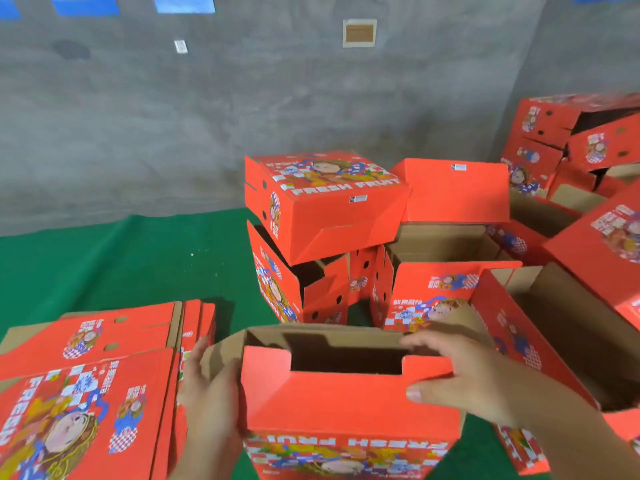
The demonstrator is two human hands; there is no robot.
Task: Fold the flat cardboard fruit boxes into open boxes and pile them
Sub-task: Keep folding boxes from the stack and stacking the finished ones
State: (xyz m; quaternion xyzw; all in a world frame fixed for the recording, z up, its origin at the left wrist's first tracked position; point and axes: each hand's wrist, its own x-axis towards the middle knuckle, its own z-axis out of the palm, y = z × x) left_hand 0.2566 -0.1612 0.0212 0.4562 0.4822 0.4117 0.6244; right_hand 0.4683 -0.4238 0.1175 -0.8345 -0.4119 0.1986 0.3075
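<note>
A person's two bare hands steady a half-formed red cardboard fruit box (346, 400) over green floor covering (104, 265). The left hand (207, 386) lies flat, fingers straight, against the brown flap on the box's left side. The right hand (471, 379) grips the box's upper right corner, thumb pressed on the red near panel and fingers hooked over the rim into the notched opening. The box sits directly between the two hands, its open brown interior facing up and away, and nothing can be seen inside it. "FRESH FRUIT" reads upside down along its lower face.

Just left of the left hand lies a stack of flat boxes (86, 393), unfolded, printed with a cartoon figure, a chequered pattern and the word "FRESH".

Beyond the held box stands a pile of folded boxes (325, 216); the topmost, tilted and lying on its side, carries "FRESH FRUIT" in white letters and a small white label too small to read. Past the right hand, an open box (568, 327) shows bare brown walls with no contents visible, and another behind it, under an upright red flap (457, 192), is likewise bare. More red boxes (568, 143) are heaped at the far right against a grey concrete wall (173, 116).
</note>
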